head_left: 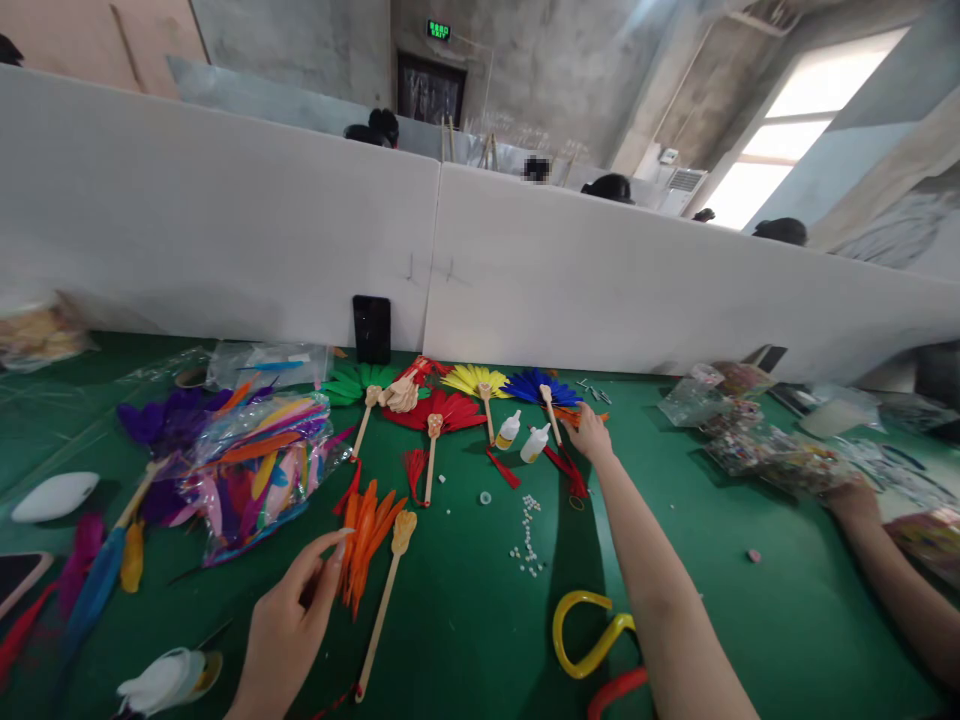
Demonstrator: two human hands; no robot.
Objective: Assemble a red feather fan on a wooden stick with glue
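Observation:
My left hand (296, 610) is at the lower centre-left, thumb and index pinched at the left edge of a pile of orange feathers (367, 540); what is between the fingertips is too small to name. Right of that pile lies a wooden handle (386, 590) with a carved top. My right hand (589, 436) reaches to the back, its fingers over more orange feathers (598, 415) beside the blue feather fan (546, 390); its fingertips are partly hidden. Yellow (476, 381), red (442, 412) and green (360, 384) fans lie to the left.
Two glue bottles (535, 443) stand near white beads (529, 530). A bag of coloured feathers (262, 460) lies left, a phone (372, 330) leans on the white partition (600, 270), and another person's hand (855, 503) is among bags at right. Yellow tubing (585, 670) lies in front.

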